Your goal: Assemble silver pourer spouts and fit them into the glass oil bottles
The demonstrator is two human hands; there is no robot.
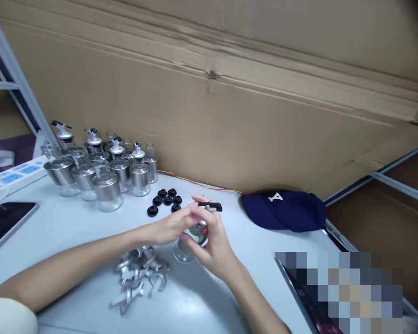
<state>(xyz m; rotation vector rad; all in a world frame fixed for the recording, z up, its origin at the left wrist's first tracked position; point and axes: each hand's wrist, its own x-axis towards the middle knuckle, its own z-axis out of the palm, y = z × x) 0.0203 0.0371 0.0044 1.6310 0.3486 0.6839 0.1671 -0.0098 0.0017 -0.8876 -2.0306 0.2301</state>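
Note:
Both my hands meet around a glass oil bottle (pixel 184 253), which leans over the table with its clear base showing. My left hand (pixel 174 225) reaches across from the left, its fingers closed behind the bottle's upper part. The fingers of my right hand (pixel 216 236) curl around the neck and the silver pour spout. A black flip lever (pixel 211 206) sticks out on top of the spout. My fingers cover most of the neck. Just below my left wrist lies a pile of silver spout parts (pixel 139 273). Several black stoppers (pixel 167 200) sit behind my left hand.
Several glass bottles with steel bands (pixel 106 185) stand at the back left, some with spouts. A navy cap (pixel 285 211) lies back right. A power strip (pixel 16 178) and a dark tablet (pixel 10 222) are at the left. A cardboard wall (pixel 195 116) closes the back.

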